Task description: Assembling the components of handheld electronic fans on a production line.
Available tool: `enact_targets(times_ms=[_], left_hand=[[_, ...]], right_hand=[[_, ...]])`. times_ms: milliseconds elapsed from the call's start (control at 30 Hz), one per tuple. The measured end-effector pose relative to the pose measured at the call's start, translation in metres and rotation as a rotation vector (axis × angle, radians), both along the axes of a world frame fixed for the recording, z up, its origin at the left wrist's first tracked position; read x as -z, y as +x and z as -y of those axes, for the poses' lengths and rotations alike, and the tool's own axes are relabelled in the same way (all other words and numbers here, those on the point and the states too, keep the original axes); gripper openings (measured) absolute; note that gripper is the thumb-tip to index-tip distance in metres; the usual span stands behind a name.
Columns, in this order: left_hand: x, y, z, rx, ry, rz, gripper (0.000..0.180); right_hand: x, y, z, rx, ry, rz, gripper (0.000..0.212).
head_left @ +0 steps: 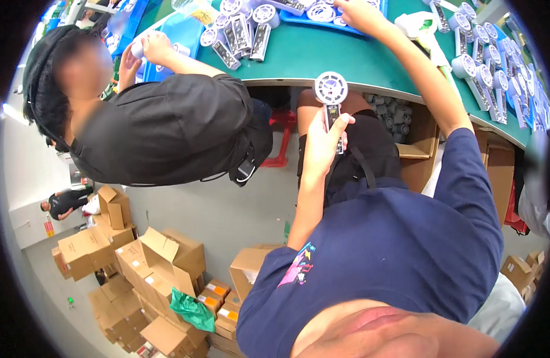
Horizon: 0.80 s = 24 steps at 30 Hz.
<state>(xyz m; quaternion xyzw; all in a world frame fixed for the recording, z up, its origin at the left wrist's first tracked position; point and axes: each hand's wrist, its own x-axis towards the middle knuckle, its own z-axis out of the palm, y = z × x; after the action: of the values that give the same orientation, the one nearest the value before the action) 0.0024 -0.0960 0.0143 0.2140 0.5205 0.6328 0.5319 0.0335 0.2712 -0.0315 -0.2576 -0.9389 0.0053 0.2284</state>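
Note:
My left hand (pixel 324 140) is wrapped round the handle of a small handheld fan (pixel 331 89), held upright above my lap. Its round head is white with a spoked grille, and its open handle shows dark inner parts. At the top edge, my right hand (pixel 363 17) reaches over a blue tray (pixel 299 20) with round white fan grilles (pixel 321 12) in it. The fingers of this hand are partly cut off by the picture's edge, so whether they grip anything cannot be told.
Several handheld fans (pixel 242 36) lie heaped on the green table (pixel 370 68) at left, with more in rows (pixel 493 65) at right. A co-worker in black (pixel 161 128) handles a white part close on my left. Cardboard boxes (pixel 161 262) stand behind; an open carton (pixel 415 149) holds parts below the table.

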Motion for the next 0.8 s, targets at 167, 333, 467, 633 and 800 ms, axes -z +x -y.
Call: enact_targets(times_ms=[167, 333, 467, 633, 800], left_hand=[[0.014, 0.005, -0.001, 0.014, -0.022, 0.125, 0.037], [0.02, 0.018, -0.009, 0.008, 0.039, 0.229, 0.034], [0.005, 0.016, -0.008, -0.091, 0.145, 0.246, 0.028], [0.004, 0.02, -0.027, -0.126, 0.111, 0.101, 0.032], [0.004, 0.012, -0.025, -0.159, 0.046, 0.061, 0.029]], right_hand=[[0.023, -0.004, -0.008, 0.044, -0.017, -0.137, 0.017], [0.014, 0.027, 0.005, 0.016, 0.022, -0.342, 0.022], [-0.087, 0.037, 0.138, -0.055, -0.189, -0.508, 0.024], [-0.064, 0.07, 0.181, 0.02, -1.124, -0.604, 0.02], [-0.037, 0.087, 0.209, -0.128, -1.752, -0.871, 0.027]])
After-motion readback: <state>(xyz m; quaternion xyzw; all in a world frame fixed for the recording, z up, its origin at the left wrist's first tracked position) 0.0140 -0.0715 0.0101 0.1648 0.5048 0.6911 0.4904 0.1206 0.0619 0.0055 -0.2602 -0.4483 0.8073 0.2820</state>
